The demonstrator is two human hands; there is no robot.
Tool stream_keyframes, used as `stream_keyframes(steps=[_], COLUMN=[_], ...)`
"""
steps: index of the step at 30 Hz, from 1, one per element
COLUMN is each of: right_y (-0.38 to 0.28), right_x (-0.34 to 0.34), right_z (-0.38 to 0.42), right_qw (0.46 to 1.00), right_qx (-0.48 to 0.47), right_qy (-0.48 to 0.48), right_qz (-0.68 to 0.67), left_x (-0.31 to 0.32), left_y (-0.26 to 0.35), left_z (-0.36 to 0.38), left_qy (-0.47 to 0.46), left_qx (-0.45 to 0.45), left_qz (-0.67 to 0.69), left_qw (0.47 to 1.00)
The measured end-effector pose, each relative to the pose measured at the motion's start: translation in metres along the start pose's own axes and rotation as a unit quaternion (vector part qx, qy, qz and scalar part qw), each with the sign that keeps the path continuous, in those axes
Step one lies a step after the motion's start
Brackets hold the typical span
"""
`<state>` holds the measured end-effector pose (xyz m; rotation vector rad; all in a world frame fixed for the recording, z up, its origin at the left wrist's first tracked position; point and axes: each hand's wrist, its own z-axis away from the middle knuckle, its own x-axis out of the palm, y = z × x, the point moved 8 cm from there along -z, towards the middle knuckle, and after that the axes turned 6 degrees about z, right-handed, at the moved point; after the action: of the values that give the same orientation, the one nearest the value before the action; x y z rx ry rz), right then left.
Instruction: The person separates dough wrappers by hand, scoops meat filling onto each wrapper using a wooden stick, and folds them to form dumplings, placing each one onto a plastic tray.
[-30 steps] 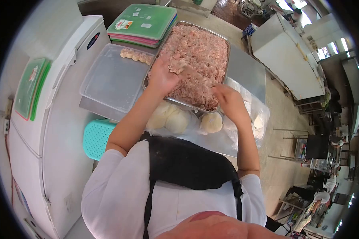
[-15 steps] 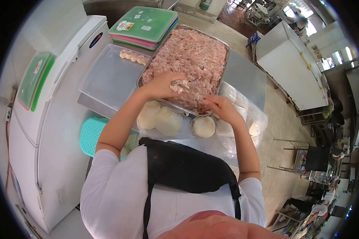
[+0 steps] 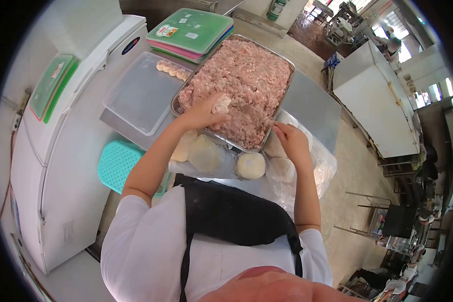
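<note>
My left hand [image 3: 205, 113] is over the near left part of the meat tray, its fingers curled round a pale dough wrapper [image 3: 221, 105] that seems to hold some meat. At the tray's near right edge, my right hand [image 3: 292, 141] pinches a thin tool, perhaps a spreader, whose far end is in the minced meat [image 3: 241, 65] and hard to make out. The minced meat fills a deep metal tray [image 3: 290, 75]. Stacks of round pale wrappers lie along the tray's near side, among them one round stack [image 3: 250, 166] in front and another [image 3: 206, 153] further left on plastic.
Left of the meat is a clear plastic tray [image 3: 136, 95] with a row of formed dumplings [image 3: 173, 69]. Stacked green-topped lids [image 3: 191, 30] stand behind it. A turquoise basket [image 3: 118, 163] is below left, beside a white freezer [image 3: 80, 141]. Plastic-bagged wrappers [image 3: 322, 166] lie at right.
My right hand has moved slightly right and down, and the tool's end has gone from the wrapper in my left hand to the meat. The view has shifted slightly.
</note>
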<state>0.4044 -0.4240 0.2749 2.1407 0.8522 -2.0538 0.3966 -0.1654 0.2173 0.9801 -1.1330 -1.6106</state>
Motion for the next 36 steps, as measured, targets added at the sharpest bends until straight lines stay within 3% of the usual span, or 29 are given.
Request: stream_keyframes(steps=[2, 3, 6, 8, 11, 14, 18, 20, 23, 26, 27, 29, 30, 33, 36], right_y=[-0.007, -0.015, -0.042, -0.048, -0.068, -0.097, -0.086, -0.095, -0.124, -0.137, -0.140, -0.137, -0.134, -0.121, -0.112], right_x=[-0.017, -0.016, 0.000, 0.008, -0.041, -0.031, -0.036, -0.049, -0.015, 0.021, 0.024, 0.032, 0.039, 0.059, 0.075], right_z=[0.008, 0.009, 0.013, 0.008, 0.014, 0.021, 0.008, 0.013, 0.009, -0.007, -0.011, -0.009, -0.007, 0.007, 0.027], right_qw=[0.990, 0.988, 0.978, 0.971, 0.994, 0.982, 0.995, 0.995, 0.994, 0.996, 0.996, 0.993, 0.989, 0.963, 0.928], right_qx=[-0.005, -0.046, -0.130, -0.142, -0.084, -0.146, -0.077, -0.035, -0.084, 0.002, -0.008, -0.026, 0.012, 0.123, 0.211], right_qy=[0.011, 0.014, 0.018, 0.008, 0.061, 0.101, 0.070, 0.082, 0.068, -0.018, 0.009, 0.061, 0.057, 0.042, 0.035], right_qz=[-0.142, -0.144, -0.164, -0.193, 0.044, 0.063, 0.013, -0.041, -0.028, -0.086, -0.089, -0.100, -0.139, -0.235, -0.306], left_x=[0.001, 0.005, 0.010, 0.006, -0.010, -0.018, -0.033, -0.038, -0.056, -0.081, -0.093, -0.124, -0.140, -0.206, -0.281], left_y=[0.043, 0.061, 0.056, 0.056, 0.037, 0.037, 0.030, 0.054, 0.053, 0.037, 0.029, 0.013, 0.003, -0.033, -0.112], left_z=[0.012, 0.024, 0.023, 0.023, 0.009, 0.011, 0.010, 0.030, 0.031, 0.026, 0.027, 0.019, 0.014, 0.009, -0.019], left_qy=[0.037, 0.055, 0.024, 0.034, 0.058, 0.057, 0.026, 0.009, -0.006, -0.017, -0.017, -0.015, -0.018, 0.041, 0.105], left_qx=[0.224, 0.332, 0.220, 0.259, 0.243, 0.244, 0.225, 0.257, 0.243, 0.145, 0.101, 0.157, 0.183, 0.119, 0.104], left_qz=[-0.104, -0.155, -0.159, -0.172, -0.181, -0.197, -0.155, -0.137, -0.138, -0.073, -0.036, -0.087, -0.112, -0.169, -0.134], left_qw=[0.968, 0.929, 0.962, 0.950, 0.951, 0.948, 0.962, 0.957, 0.960, 0.987, 0.994, 0.984, 0.976, 0.978, 0.980])
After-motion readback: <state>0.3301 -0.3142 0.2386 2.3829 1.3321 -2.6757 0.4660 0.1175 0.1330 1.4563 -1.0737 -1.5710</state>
